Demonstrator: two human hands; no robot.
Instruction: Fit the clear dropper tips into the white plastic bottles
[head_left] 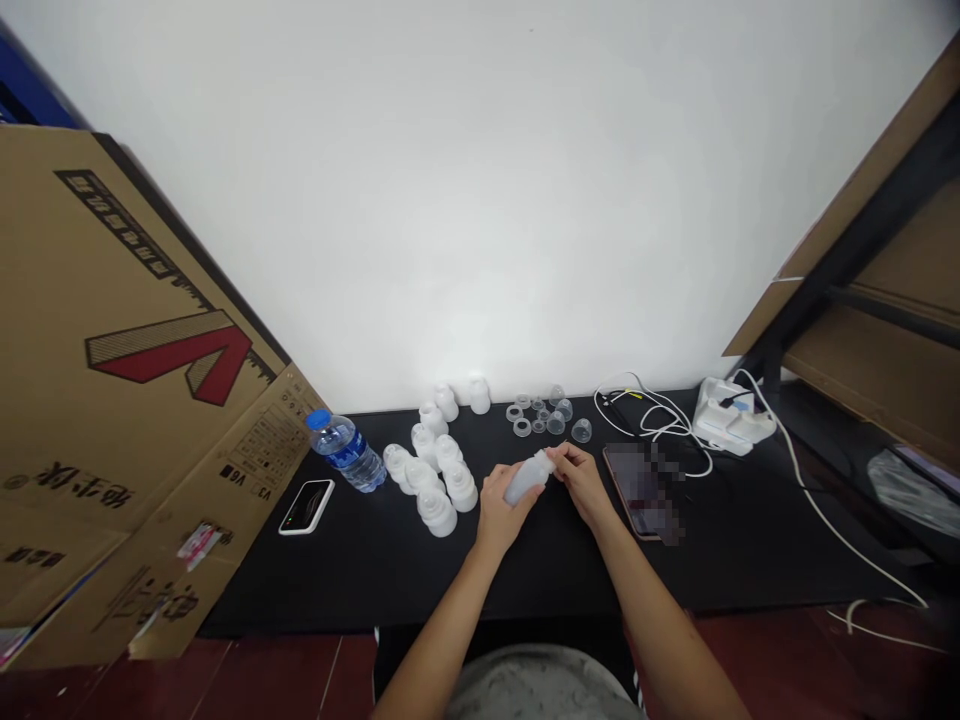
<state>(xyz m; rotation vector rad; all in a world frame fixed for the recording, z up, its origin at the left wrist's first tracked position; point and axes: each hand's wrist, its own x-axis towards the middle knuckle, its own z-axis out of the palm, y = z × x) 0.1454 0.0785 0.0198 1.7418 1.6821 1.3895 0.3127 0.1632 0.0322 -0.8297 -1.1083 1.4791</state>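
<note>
My left hand [496, 512] is wrapped round a small translucent white bottle [526, 479], tilted with its neck up and to the right. At that neck end, the fingers of my right hand [581, 482] are pinched together; whether they hold a separate small part is hidden. Several white bottle-like pieces [437, 510] with ringed tops stand in a cluster left of my hands. Beyond the hands lie several clear rings [522, 427] and clear dome caps [581, 430].
A blue-capped water bottle [349, 452] and a white-edged device [307, 507] are at left, beside a large cardboard box [150, 400]. On the right are a phone [637, 490], tangled white cables [671, 425] and a white power strip [731, 413]. The black table [360, 585] meets a white wall.
</note>
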